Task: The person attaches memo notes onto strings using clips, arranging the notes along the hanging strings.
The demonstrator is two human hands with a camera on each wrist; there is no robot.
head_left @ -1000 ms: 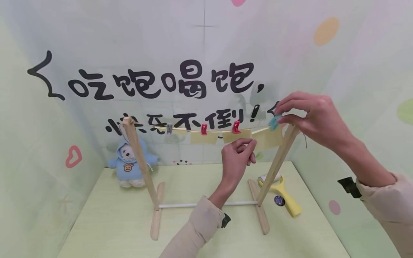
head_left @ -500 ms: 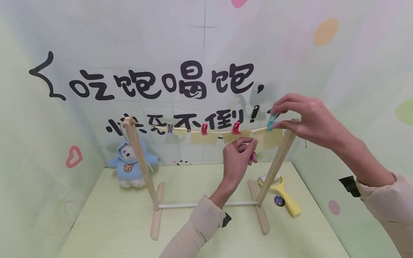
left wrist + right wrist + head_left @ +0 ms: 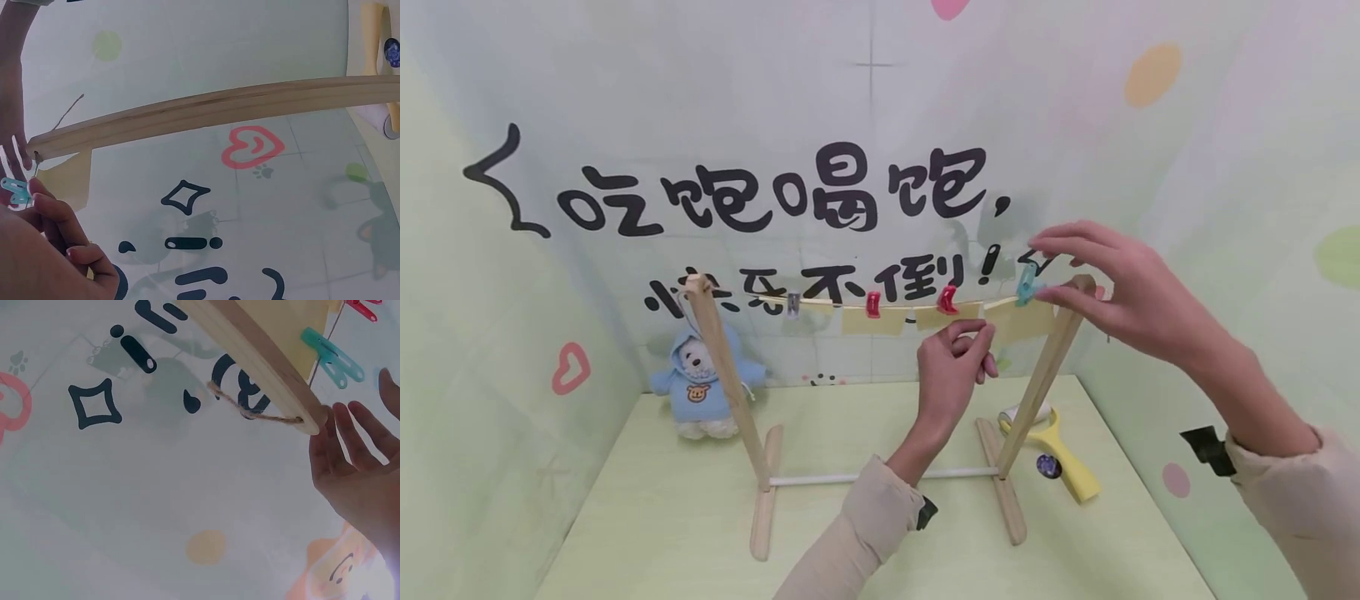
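A teal clothespin [image 3: 1027, 285] clips the rightmost yellow paper sheet [image 3: 1033, 322] to the string, close to the stand's right post. Around that clothespin my right hand [image 3: 1138, 292] has its thumb and fingers spread. In the right wrist view a gap separates those fingers from the clothespin [image 3: 331, 356]. My left hand [image 3: 951, 367] pinches the lower left corner of the same sheet between thumb and fingers. Farther left, a grey clothespin [image 3: 793, 304] and two red ones, a left one [image 3: 873, 304] and a right one [image 3: 949, 300], hold more yellow sheets.
The wooden stand [image 3: 726, 375] has two slanted posts joined below by a white rod [image 3: 812, 479]. Behind its left post sits a plush toy [image 3: 700, 392] in a blue hoodie. By the right post lie a yellow-handled roller [image 3: 1075, 471] and a small dark round object [image 3: 1049, 467].
My right hand moved slightly left with the teal clothespin, then spread its fingers and let go, leaving the clothespin on the string and sheet. The left hand stayed at the sheet's corner.
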